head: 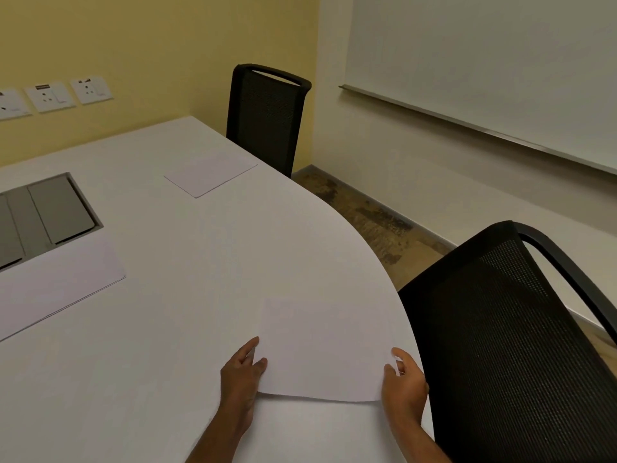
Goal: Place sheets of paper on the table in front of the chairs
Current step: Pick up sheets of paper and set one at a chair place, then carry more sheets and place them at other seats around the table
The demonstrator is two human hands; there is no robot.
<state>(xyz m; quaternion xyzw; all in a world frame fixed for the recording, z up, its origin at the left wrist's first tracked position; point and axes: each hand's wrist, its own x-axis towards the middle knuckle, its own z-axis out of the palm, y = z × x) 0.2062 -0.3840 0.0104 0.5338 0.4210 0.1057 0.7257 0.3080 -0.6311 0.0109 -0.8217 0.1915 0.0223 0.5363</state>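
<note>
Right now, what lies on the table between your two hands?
In the head view, one white sheet of paper spans from the left hand to the right hand, each holding one side.

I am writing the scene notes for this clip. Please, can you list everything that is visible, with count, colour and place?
table: 1, white, fills left and centre
sheet in hands: 1, white, near edge, by near chair
sheet: 1, white, lying before far chair
paper stack: 1, white, left side
cable box lids: grey, set into table, left
chairs: 2, black mesh, far and near right
whiteboard: 1, white, right wall
wall sockets: 3, white, yellow wall
left hand: holds sheet's left edge
right hand: holds sheet's right edge
</note>
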